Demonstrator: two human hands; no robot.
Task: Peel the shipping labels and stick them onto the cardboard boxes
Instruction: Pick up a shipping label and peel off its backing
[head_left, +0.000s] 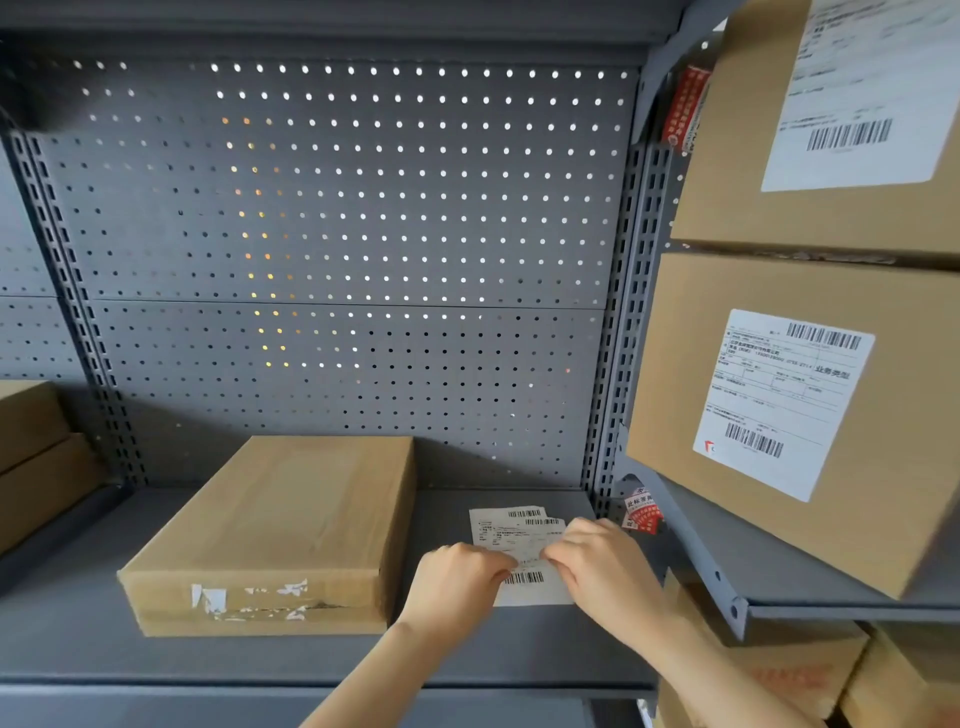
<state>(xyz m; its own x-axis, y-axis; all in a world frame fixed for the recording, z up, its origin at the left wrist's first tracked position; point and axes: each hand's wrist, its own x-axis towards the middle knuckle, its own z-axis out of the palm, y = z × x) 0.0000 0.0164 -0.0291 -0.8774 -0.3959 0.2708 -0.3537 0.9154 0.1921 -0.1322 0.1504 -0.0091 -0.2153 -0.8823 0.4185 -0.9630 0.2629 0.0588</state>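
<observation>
A white shipping label sheet (511, 535) with barcodes lies on the grey shelf (311, 654), to the right of a flat unlabelled cardboard box (291, 519). My left hand (457, 582) pinches the sheet's left side near its middle. My right hand (597, 566) pinches it from the right, and the top layer curls up between the two hands. The lower barcode part (524, 578) stays flat below my fingers. Torn white label scraps (213, 597) cling to the box's front face.
Two stacked cardboard boxes with labels on them, a lower one (810, 405) and an upper one (831, 124), stand on the right-hand shelf. More boxes sit at the far left (31, 447) and below right (779, 675). A perforated grey back panel (337, 234) closes the shelf.
</observation>
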